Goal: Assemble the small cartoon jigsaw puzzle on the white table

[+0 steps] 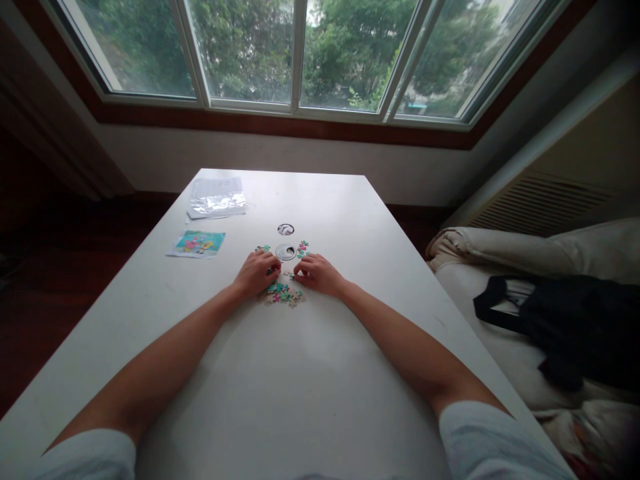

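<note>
A small heap of colourful jigsaw pieces (pixel 283 293) lies on the white table (pixel 310 373), with a few more pieces (pixel 302 249) a little farther off. My left hand (pixel 257 272) rests on the left side of the heap, fingers curled and pinched over pieces. My right hand (pixel 317 272) rests on the right side, fingers bent and pressed down on the pieces. What each hand holds is too small to make out. A round clear lid (pixel 285 251) lies just beyond the hands.
A second small round thing (pixel 285 229) lies farther back. A colourful printed picture (pixel 197 243) and a clear plastic bag on paper (pixel 217 198) lie at the left rear. At the right stands a sofa with a black bag (pixel 565 320). Windows span the far wall.
</note>
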`<state>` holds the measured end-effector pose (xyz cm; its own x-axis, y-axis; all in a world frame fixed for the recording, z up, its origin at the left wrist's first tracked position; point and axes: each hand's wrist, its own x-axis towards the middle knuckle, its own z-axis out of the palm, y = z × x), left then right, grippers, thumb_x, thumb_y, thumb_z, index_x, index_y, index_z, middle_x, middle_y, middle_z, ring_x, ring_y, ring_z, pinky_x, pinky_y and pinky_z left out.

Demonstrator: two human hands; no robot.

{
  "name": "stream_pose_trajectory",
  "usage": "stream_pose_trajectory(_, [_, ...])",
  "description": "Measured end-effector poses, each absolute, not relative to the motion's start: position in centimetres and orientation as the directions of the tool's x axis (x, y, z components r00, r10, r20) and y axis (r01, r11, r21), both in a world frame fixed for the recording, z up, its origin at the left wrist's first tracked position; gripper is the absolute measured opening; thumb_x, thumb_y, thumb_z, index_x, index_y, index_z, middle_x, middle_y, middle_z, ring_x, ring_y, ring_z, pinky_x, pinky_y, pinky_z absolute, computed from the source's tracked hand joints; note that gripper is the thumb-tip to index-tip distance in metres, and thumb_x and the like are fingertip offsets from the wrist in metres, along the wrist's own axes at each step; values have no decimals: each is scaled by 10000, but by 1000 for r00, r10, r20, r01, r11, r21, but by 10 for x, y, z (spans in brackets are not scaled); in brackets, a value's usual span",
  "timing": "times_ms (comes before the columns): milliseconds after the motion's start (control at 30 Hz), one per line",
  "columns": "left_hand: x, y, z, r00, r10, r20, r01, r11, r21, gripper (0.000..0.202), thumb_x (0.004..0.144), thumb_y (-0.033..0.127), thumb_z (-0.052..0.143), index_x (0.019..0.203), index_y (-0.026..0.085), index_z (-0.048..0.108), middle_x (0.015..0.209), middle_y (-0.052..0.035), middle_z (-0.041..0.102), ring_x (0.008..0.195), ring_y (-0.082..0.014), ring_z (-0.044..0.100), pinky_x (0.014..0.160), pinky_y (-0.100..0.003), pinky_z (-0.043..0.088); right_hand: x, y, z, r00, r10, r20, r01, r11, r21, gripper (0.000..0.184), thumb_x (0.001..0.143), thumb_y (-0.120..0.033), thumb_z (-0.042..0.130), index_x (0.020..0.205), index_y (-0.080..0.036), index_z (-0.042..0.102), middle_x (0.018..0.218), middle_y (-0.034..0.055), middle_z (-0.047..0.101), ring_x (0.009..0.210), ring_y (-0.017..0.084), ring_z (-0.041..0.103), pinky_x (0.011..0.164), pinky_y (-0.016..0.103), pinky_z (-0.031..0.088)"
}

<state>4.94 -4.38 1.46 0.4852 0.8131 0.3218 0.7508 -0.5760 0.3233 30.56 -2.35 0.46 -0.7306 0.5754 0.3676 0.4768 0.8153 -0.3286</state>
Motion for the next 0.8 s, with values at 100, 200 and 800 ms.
stream_pose_trajectory(100, [50, -45, 16, 479, 814, 328, 750, -574, 328, 98, 908, 270, 614, 926, 236, 704, 914, -44, 700, 955, -245, 579, 895, -400, 426, 307, -22, 3, -695, 608, 383, 516, 793, -324, 121, 973, -299, 631, 926, -225, 714, 839, 31, 677, 850, 183, 568, 844, 313, 389])
stream_pose_trajectory(200, [52, -47, 16, 475, 818, 323, 751, -569, 336, 135, 902, 314, 648, 994, 251, 724, 913, -44, 700, 957, -248, 588, 911, -408, 424, 310, -19, 1, -615, 672, 411, 613, 736, -287, 159, 998, -278, 581, 972, -231, 730, 885, 48, 699, 876, 197, 571, 869, 335, 393])
stream_pose_trajectory(800, [63, -55, 17, 449, 842, 299, 783, -532, 321, 142, 899, 360, 687, 965, 259, 760, 890, -46, 684, 942, -245, 585, 873, -395, 405, 305, -23, 4, -740, 580, 342, 517, 815, -263, 171, 933, -397, 686, 1008, -251, 731, 897, 44, 673, 927, 214, 565, 874, 344, 375])
